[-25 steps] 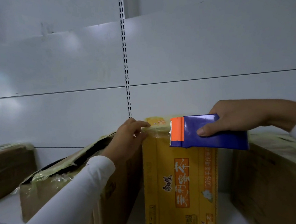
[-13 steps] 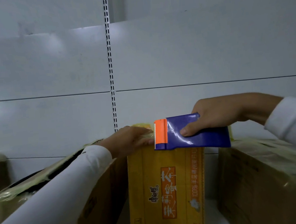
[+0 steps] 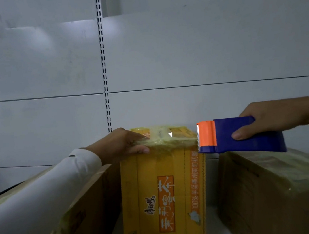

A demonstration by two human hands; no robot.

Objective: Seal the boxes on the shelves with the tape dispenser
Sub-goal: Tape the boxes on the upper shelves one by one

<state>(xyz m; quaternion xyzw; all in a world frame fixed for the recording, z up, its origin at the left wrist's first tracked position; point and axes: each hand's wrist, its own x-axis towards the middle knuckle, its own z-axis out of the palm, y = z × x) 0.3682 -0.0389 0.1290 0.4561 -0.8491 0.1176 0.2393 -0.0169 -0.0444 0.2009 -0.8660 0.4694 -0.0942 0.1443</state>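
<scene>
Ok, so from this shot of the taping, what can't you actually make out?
Head view only:
- Tape roll: hidden inside the blue tape dispenser.
- Right hand: wrist cut off by the right edge.
- Yellow box: bottom cut off by the lower edge; its left top corner is under the left hand.
- Left brown box: top mostly covered by the white sleeve.
- Small print on the yellow box: too dim to read.

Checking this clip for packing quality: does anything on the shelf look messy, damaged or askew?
Yes. The tape on the yellow box top is bunched and wrinkled under the left hand, not flat. The brown box on the right also carries crinkled tape. The tape dispenser, gripped by the right hand, looks intact.
</scene>
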